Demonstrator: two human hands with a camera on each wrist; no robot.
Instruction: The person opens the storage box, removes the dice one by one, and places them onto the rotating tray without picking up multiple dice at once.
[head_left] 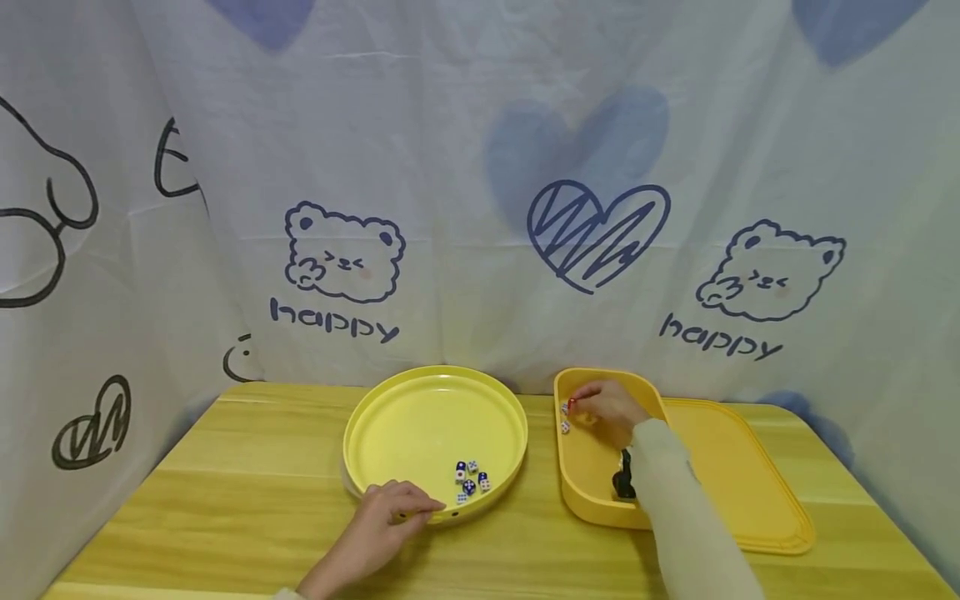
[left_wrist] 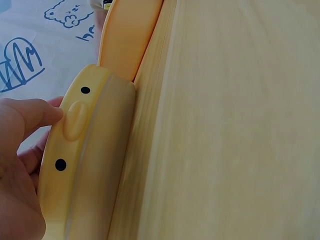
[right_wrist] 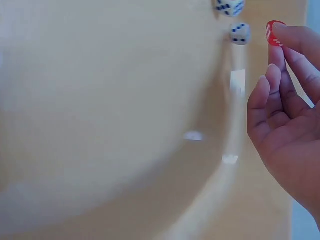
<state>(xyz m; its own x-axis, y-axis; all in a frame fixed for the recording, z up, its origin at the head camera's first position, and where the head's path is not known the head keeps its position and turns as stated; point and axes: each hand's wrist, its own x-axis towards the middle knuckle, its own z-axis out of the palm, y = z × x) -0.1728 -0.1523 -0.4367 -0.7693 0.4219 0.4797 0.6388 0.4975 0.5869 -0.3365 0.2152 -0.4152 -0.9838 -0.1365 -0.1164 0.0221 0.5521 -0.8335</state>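
My left hand (head_left: 384,521) grips the near rim of a round yellow tray (head_left: 435,383). In the left wrist view the thumb lies on the tray's outer wall (left_wrist: 75,145), by a raised beak between two black dots. Several blue and white dice (head_left: 468,487) lie on the tray floor near that hand. Over the orange-yellow box (head_left: 592,500), my right hand (head_left: 611,406) pinches a red die (right_wrist: 274,34) between thumb and fingertips. Two white dice with dark pips, one a white die (right_wrist: 240,33), lie in the box close to the red one.
A flat yellow lid (head_left: 735,475) lies right of the box, partly behind the right sleeve (head_left: 682,500). Inside the box is a black object (head_left: 623,478), partly hidden by the sleeve. A printed cloth (head_left: 465,208) hangs behind the wooden table (head_left: 210,483).
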